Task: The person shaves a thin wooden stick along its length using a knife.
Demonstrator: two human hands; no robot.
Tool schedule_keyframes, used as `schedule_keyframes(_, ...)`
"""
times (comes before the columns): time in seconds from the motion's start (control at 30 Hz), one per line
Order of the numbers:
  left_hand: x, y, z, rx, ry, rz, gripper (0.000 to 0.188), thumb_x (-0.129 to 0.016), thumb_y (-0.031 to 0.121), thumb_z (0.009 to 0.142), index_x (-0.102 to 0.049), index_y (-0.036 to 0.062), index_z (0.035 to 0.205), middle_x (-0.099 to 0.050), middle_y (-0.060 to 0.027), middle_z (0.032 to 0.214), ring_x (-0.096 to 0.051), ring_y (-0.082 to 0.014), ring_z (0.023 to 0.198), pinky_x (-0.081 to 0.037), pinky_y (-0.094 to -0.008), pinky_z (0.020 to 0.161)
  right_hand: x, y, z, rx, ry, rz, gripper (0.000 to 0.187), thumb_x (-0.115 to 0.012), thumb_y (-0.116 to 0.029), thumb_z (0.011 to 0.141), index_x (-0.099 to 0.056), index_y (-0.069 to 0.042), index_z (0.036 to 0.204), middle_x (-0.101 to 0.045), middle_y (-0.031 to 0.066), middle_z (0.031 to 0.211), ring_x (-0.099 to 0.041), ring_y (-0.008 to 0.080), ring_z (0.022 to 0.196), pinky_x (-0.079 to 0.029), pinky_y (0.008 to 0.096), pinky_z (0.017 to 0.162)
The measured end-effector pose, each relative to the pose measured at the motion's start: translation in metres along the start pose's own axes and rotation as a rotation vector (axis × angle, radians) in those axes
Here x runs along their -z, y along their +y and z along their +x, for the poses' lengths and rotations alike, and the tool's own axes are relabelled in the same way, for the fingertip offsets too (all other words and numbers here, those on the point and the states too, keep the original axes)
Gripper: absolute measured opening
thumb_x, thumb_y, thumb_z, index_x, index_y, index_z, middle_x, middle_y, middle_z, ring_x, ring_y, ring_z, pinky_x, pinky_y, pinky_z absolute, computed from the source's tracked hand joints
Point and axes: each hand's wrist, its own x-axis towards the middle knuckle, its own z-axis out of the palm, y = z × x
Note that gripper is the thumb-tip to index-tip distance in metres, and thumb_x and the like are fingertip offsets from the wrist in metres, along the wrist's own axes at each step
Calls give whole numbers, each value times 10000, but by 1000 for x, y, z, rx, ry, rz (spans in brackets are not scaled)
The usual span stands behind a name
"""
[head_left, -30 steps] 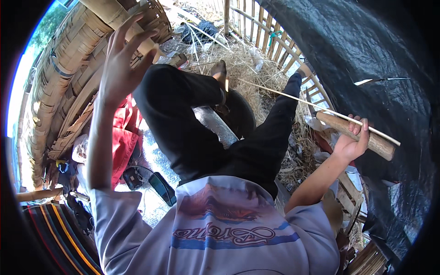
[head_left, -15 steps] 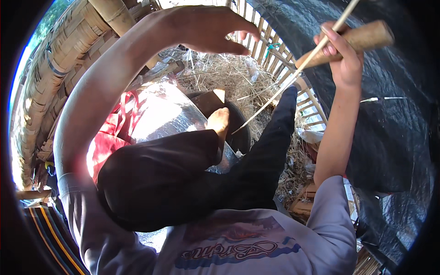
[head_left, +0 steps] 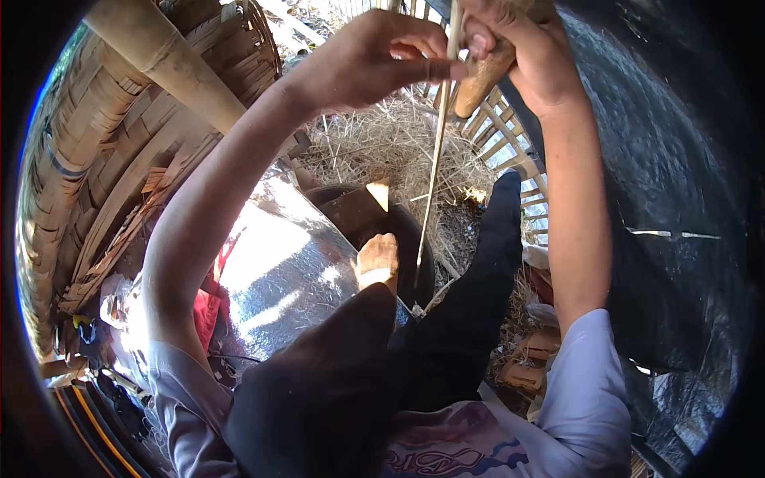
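My right hand point(head_left: 538, 52) at the top is closed around a thick, rounded wooden handle point(head_left: 482, 84), whose far end lies outside the picture. Beside it hangs a long thin pale strip point(head_left: 434, 175), slanting down to a dark round tub point(head_left: 414, 227). My left hand point(head_left: 382, 60) reaches in from the left, thumb and fingertips closed at the strip's upper part; the thumb tip is slightly blurred. Inside the tub a dark block point(head_left: 358, 211) shows a sunlit corner. My bare foot point(head_left: 377, 256) rests by the tub's near edge.
Shiny silver sheeting point(head_left: 279, 275) lies left of the tub, with red cloth point(head_left: 205, 319) beside it. Dry straw point(head_left: 374, 143) covers the ground beyond. Woven bamboo point(head_left: 103, 143) and a thick pole point(head_left: 171, 64) stand left; black plastic sheeting point(head_left: 669, 207) hangs right.
My right hand has moved left and up with the wooden handle. The strip now stands steeper. My left hand has moved right, closing at the strip, and my bent knee has shifted lower.
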Motion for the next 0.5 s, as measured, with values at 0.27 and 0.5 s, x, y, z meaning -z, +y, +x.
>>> schedule_keyframes(0.27,47,-42,6,-233,666,-497,149,-422,170,977,-494,39,974,-639,-140,821,-611,-190,629,-519,-287,542,43,29,9,258,182,172,339,-494,-313,921,-519,-16,1082,-367,-21,636,-385,86,639,-374,316,762)
schedule_keyframes(0.5,30,-47,-23,-239,804,-736,224,-368,238,993,-429,107,824,-283,-2,594,-178,-67,422,-144,-211,368,58,103,-23,86,465,217,270,-497,-287,915,-540,-30,984,-358,-27,621,-373,92,608,-351,303,694)
